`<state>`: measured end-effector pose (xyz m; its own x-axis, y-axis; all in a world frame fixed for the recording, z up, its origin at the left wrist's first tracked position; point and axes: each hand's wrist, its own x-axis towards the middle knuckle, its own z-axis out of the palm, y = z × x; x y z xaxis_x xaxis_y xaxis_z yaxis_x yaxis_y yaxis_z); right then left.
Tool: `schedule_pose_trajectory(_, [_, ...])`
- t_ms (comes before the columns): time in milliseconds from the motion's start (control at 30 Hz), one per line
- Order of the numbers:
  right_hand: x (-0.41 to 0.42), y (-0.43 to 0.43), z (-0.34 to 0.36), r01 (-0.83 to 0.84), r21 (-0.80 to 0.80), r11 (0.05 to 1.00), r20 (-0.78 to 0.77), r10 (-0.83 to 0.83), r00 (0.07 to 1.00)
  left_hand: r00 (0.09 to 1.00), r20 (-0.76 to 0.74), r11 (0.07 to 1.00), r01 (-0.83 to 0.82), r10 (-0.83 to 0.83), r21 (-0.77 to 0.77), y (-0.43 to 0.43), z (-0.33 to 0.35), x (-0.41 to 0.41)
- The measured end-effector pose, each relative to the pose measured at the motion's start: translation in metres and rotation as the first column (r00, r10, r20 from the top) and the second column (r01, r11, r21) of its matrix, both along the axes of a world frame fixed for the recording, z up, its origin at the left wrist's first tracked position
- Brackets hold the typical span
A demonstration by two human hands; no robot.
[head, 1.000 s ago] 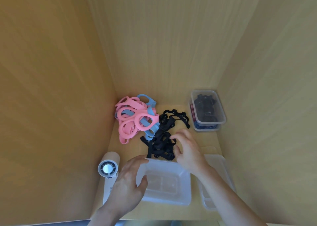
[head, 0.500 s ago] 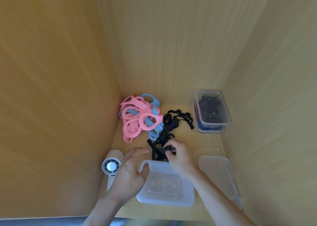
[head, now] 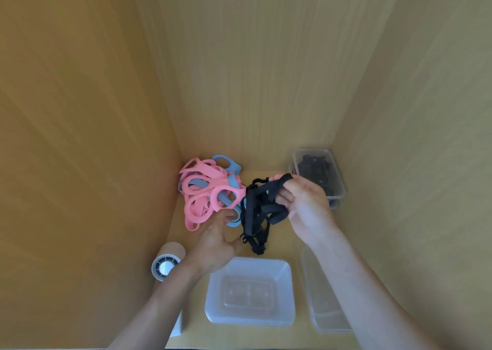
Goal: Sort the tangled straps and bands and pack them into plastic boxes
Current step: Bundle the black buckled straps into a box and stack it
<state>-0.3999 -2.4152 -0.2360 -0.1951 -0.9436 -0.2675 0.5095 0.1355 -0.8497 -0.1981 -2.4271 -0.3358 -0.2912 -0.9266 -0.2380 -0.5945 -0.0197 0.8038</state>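
Observation:
A tangle of black straps (head: 257,211) hangs lifted off the wooden shelf, gripped at its upper end by my right hand (head: 306,208). My left hand (head: 217,240) reaches to the lower left of the tangle, fingers spread, thumb touching the dangling straps, fingertips near the pile of pink and blue bands (head: 210,190) at the back left. An empty clear plastic box (head: 251,291) stands in front, below the hanging straps.
A lidded clear box (head: 319,174) holding black straps sits stacked on another at the back right. A clear lid or tray (head: 323,291) lies at the front right. A white cylindrical fan (head: 166,264) lies at the front left. Wooden walls close in on three sides.
My right hand has lifted the black straps up and to the right. My left hand has let go of the empty box and moved up to the tangle.

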Motion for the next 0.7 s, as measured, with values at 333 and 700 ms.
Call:
schedule_pose_trajectory(333, [-0.002, -0.009, 0.062, 0.075, -0.090, 0.993, 0.325, -0.042, 0.945, 0.982, -0.183, 0.995, -0.031, 0.049, 0.097, -0.026, 0.009, -0.036])
schedule_pose_trajectory(700, [-0.035, -0.008, 0.045, 0.199, -0.031, 0.980, 0.307, -0.180, 0.935, 0.906, -0.391, 0.987, -0.142, 0.160, 0.074, -0.041, 0.069, -0.041])
